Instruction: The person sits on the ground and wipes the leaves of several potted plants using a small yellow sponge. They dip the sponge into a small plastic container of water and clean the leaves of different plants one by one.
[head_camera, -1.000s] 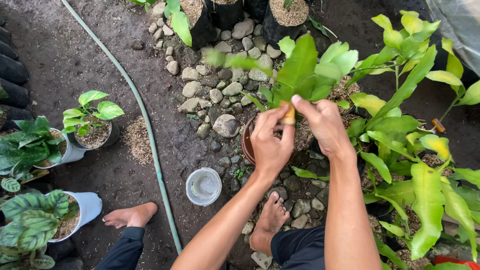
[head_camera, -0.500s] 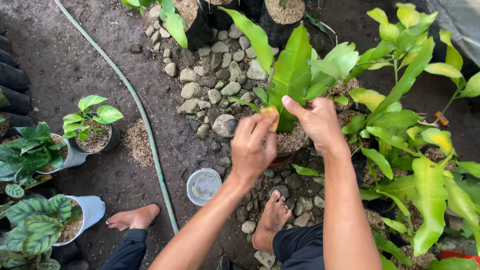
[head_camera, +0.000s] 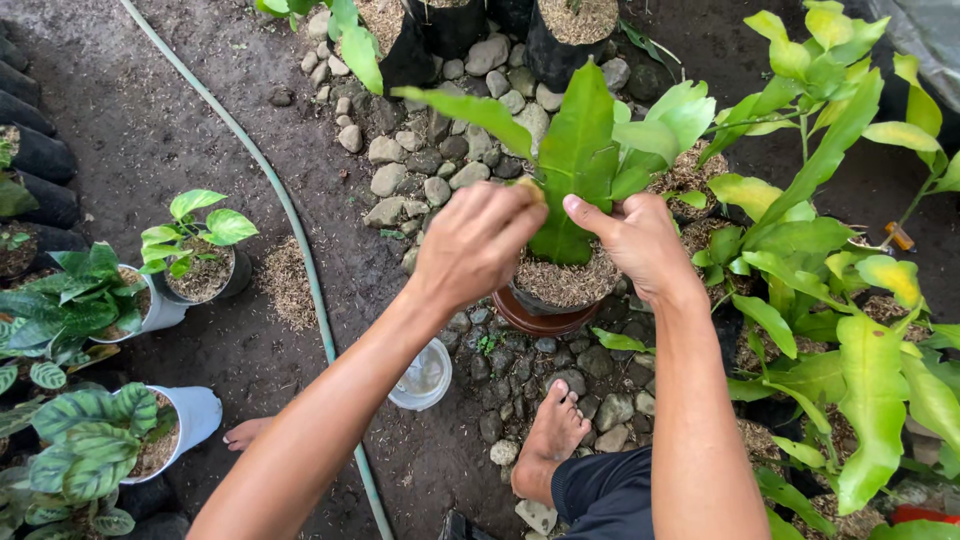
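I see bare soil (head_camera: 190, 120) open on the left; broad leaves (head_camera: 575, 150) and crowded foliage (head_camera: 850, 330) block the right.

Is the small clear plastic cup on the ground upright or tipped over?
Upright. The small clear plastic cup shows its round open rim facing the camera, standing on dark soil beside the green hose.

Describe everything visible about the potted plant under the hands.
The potted plant has broad, glossy, bright green leaves fanning upward from a dark pot topped with coarse brown husk mulch. It stands upright in a reddish-brown saucer on rounded stones. The left hand and the right hand grip its leaf bases.
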